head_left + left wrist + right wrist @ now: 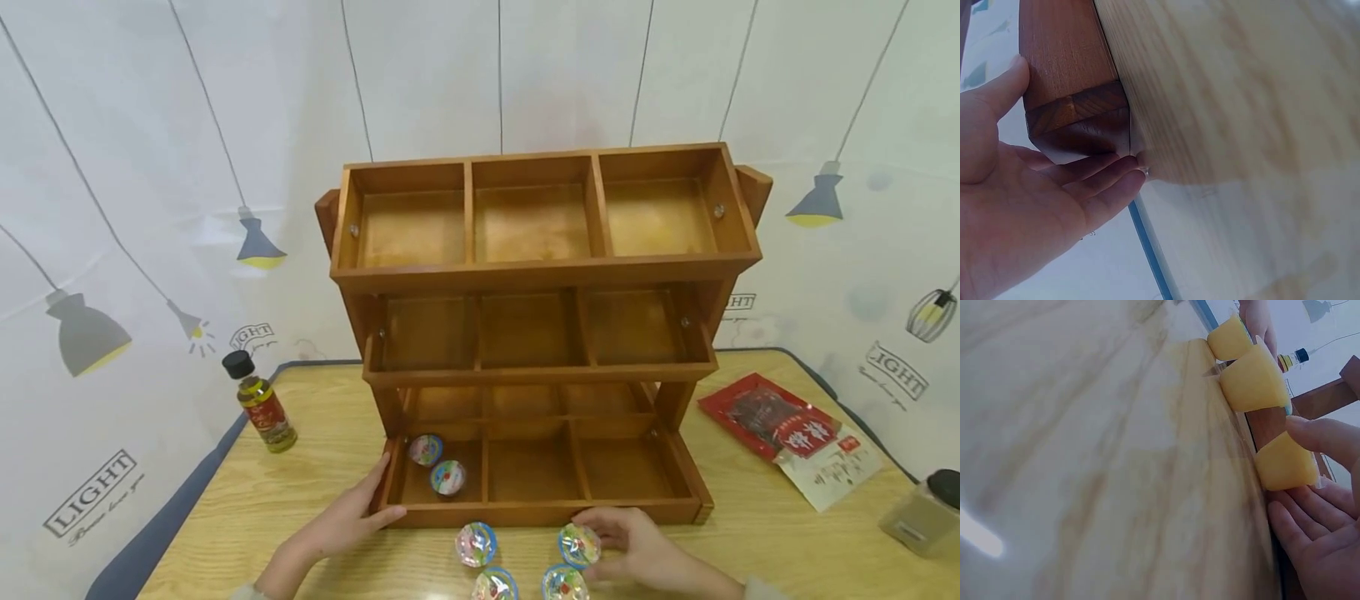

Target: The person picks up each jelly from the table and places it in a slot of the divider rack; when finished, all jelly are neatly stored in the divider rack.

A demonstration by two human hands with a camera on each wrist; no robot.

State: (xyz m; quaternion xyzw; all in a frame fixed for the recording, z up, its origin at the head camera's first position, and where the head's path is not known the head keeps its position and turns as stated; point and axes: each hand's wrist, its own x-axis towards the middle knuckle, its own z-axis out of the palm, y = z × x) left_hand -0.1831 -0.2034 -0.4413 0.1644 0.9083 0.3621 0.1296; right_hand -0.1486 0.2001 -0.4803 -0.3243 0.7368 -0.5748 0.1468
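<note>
A brown wooden three-tier rack (525,512) stands on the table, each tier split into three compartments. My left hand (347,517) holds its front left corner, the thumb along the front and the fingers by the side; the left wrist view shows the hand (1029,187) around that corner (1075,112). At the rack's front, my right hand (637,554) has thumb and fingers on either side of a yellow jelly cup (1286,464) with a printed lid. Another jelly cup (566,583) sits just below it. Two more jelly cups (476,544) stand to the left.
Two jelly cups (447,477) sit in the bottom tier's left compartment. A black-capped bottle (266,412) stands left of the rack. To the right lie a red food packet (787,433) and a jar with a black lid (926,517). A printed curtain (525,75) hangs behind.
</note>
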